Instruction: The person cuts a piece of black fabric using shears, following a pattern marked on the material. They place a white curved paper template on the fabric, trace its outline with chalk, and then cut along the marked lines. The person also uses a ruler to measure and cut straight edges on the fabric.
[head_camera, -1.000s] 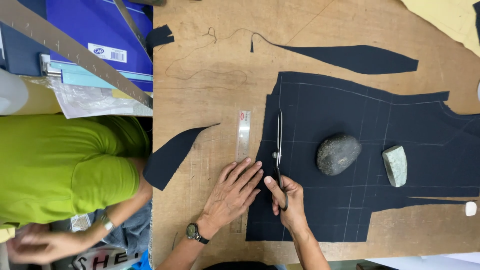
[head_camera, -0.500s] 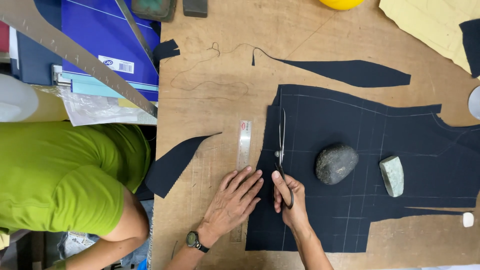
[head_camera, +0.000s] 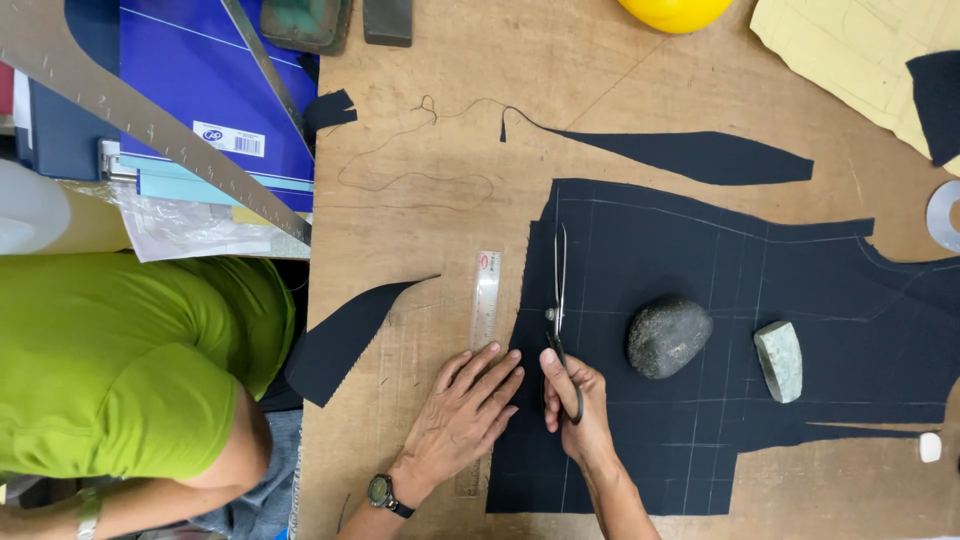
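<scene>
A dark navy fabric piece with chalk lines lies flat on the wooden table. My right hand grips the handles of long scissors, whose blades run along the fabric's left edge, pointing away from me. My left hand lies flat, fingers spread, on the table and on the lower end of a clear ruler, just left of the fabric edge. A watch sits on that wrist. A dark round stone and a pale greenish block rest on the fabric.
Navy offcuts lie on the table: a long sliver at the back and a curved strip at the left edge. A person in a green shirt sits at left. Blue folders, a long metal rule and a yellow object are behind.
The view has shifted so everything sits lower in frame. The person in green has drawn an arm back. My hands and the scissors stay in nearly the same place on the fabric edge.
</scene>
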